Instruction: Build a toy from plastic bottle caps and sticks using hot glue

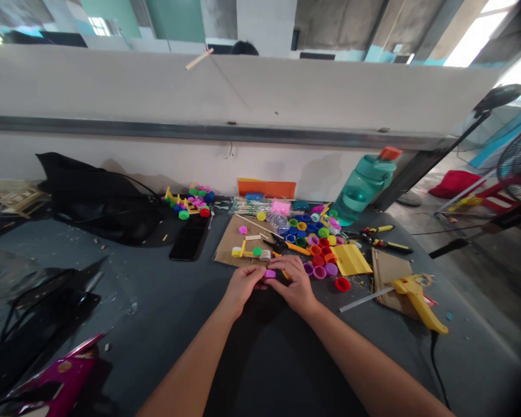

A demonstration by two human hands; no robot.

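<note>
Between my two hands, close to the table's near side, is a small purple bottle cap (pixel 270 274). My left hand (pixel 244 284) pinches its left side, fingertips partly hidden. From the right, my right hand (pixel 296 286) has thumb and fingers closed on the same cap. Just beyond them lies a cardboard sheet (pixel 226 249) bearing a small piece made of a yellow strip (pixel 243 249) with a green cap (pixel 257 251) and a white cap (pixel 264 255). Orange-handled scissors (pixel 298 248) lie past my right hand, partly covered. Many coloured caps (pixel 316 260) are heaped to the right.
A yellow glue gun (pixel 419 301) with its cord lies right, by a cardboard piece (pixel 388 269) and pliers (pixel 380 237). A teal bottle (pixel 360 188) stands behind. Left are a phone (pixel 190 238), finished-looking cap pieces (pixel 193 202) and a black bag (pixel 95 202). A low wall (pixel 156 87) bounds the back.
</note>
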